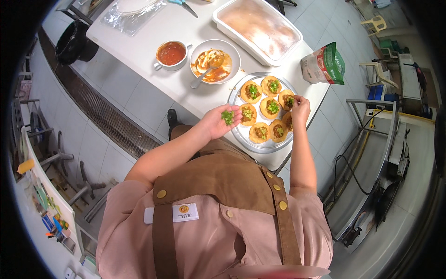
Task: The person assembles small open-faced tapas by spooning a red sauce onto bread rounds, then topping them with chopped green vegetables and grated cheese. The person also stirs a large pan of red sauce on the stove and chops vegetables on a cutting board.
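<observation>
A heap of chopped green onion lies in my left hand, which is turned palm up at the near left edge of a round metal tray. Several small round flatbreads sit on this tray, topped with brown-red filling; most carry green bits as well. At the tray's right side, my right hand has its fingertips pinched together over a topped flatbread. Whatever is between those fingertips is too small to make out. Another flatbread just below is partly covered by the right hand.
Beyond the tray stand a sauce-smeared bowl with a spoon, a two-handled cup of red sauce, and a white lidded tub. A green-and-white pouch is near the table's right edge. Scissors lie at the far side.
</observation>
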A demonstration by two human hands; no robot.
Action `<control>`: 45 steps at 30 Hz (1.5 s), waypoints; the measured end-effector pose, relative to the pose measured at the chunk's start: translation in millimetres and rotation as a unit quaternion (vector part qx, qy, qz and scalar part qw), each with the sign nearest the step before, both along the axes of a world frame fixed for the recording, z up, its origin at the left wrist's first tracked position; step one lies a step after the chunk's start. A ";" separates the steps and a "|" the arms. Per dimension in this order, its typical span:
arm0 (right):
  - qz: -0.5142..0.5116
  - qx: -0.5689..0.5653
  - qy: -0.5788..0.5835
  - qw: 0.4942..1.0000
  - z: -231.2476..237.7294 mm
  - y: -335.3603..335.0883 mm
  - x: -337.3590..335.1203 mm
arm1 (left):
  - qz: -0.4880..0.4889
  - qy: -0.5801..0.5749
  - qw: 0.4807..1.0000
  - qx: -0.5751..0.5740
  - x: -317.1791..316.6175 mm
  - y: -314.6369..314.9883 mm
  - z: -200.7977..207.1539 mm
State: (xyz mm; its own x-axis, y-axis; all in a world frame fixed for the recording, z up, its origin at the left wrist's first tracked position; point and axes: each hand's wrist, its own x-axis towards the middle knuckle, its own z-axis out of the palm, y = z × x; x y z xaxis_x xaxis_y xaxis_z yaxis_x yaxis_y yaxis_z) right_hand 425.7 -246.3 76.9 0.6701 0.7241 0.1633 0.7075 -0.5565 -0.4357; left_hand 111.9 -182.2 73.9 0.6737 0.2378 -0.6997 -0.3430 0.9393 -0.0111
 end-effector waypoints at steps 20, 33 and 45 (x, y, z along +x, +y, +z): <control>0.197 0.015 0.436 0.878 41.7 -20.4 -173.4 | -0.038 -0.013 0.999 0.026 16.4 -15.9 2.7; 0.192 -0.011 0.134 0.972 9.9 -24.9 -153.0 | 0.029 0.051 0.998 -0.022 -5.4 -3.2 -6.5; 0.137 0.010 0.199 0.970 9.9 -25.6 -145.2 | 0.003 0.047 0.999 -0.005 -0.2 -4.1 -12.3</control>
